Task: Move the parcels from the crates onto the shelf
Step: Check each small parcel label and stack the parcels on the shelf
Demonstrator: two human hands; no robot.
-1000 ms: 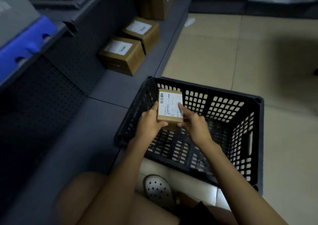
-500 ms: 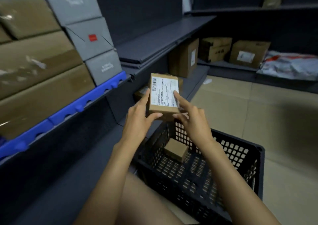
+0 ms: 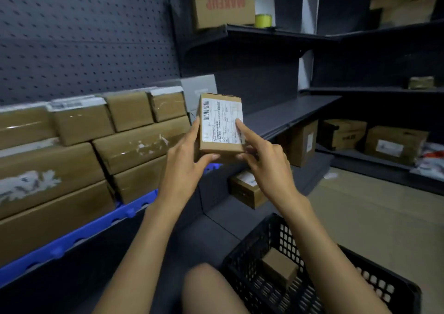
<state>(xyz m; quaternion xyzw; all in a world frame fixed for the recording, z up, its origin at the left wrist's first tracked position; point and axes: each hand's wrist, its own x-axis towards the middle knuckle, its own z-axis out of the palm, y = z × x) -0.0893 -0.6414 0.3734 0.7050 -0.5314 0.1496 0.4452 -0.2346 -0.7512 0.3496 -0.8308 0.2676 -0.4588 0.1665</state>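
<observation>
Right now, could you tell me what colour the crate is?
Black, seen in the head view: the crate.

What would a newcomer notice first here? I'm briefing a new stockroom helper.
First, the small brown cardboard parcel with a white barcode label, held up mid-frame between the left hand and right hand. Next, the stacked brown taped boxes on the left shelf. Last, the black plastic lattice crate at lower right, holding one more small cardboard box.
</observation>
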